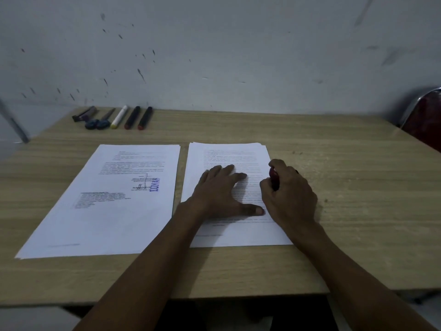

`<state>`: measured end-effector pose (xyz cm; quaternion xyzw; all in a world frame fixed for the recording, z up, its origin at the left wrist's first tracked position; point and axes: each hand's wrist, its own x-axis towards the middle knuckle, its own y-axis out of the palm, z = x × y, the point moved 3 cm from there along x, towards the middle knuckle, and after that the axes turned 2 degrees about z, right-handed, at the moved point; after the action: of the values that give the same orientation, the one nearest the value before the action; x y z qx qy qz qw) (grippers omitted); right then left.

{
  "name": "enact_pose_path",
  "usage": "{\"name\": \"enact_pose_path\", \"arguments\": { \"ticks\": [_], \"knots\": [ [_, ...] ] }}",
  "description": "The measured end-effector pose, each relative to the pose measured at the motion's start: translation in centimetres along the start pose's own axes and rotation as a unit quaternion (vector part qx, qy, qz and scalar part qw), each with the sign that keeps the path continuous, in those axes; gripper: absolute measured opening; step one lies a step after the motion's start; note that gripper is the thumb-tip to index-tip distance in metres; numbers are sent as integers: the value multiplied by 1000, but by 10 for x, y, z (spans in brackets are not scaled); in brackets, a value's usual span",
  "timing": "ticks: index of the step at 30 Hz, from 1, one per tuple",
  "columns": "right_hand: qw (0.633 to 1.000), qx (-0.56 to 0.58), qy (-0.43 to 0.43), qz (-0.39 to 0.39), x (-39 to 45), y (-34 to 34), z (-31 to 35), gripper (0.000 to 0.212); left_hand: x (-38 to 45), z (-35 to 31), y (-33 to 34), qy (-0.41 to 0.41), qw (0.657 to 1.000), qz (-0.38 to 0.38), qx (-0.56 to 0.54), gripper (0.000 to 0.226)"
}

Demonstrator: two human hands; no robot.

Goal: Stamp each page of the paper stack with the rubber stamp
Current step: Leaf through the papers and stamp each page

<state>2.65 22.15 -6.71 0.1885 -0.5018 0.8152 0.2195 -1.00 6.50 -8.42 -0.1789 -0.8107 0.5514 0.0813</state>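
Observation:
Two stacks of printed white paper lie side by side on the wooden table (346, 187). The left stack (100, 211) shows a top page bearing a blue stamp mark (154, 185) near its signature block. My left hand (219, 194) rests flat with spread fingers on the right stack (229, 151). My right hand (290, 194) is closed around a dark red rubber stamp (274, 177), held upright against the right edge of that stack's top page. The stamp's face is hidden by my fingers.
Along the table's back edge by the wall lie scissors (99, 121), a white marker with a yellow cap (119, 117), two dark markers with red ends (138, 118) and a small dark tool (84, 113). A red chair with a chrome frame (422, 115) stands at the right.

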Motion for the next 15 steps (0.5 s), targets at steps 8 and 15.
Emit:
{"name": "enact_pose_path", "arguments": {
  "ticks": [8,15],
  "knots": [
    [1000,-9,-7,-8,0,1,1,35,0,1,-1,3,1000,-2,5,102],
    [1000,-10,-7,-1,-1,1,1,35,0,2,0,1,1000,-6,1,106]
  ]
}}
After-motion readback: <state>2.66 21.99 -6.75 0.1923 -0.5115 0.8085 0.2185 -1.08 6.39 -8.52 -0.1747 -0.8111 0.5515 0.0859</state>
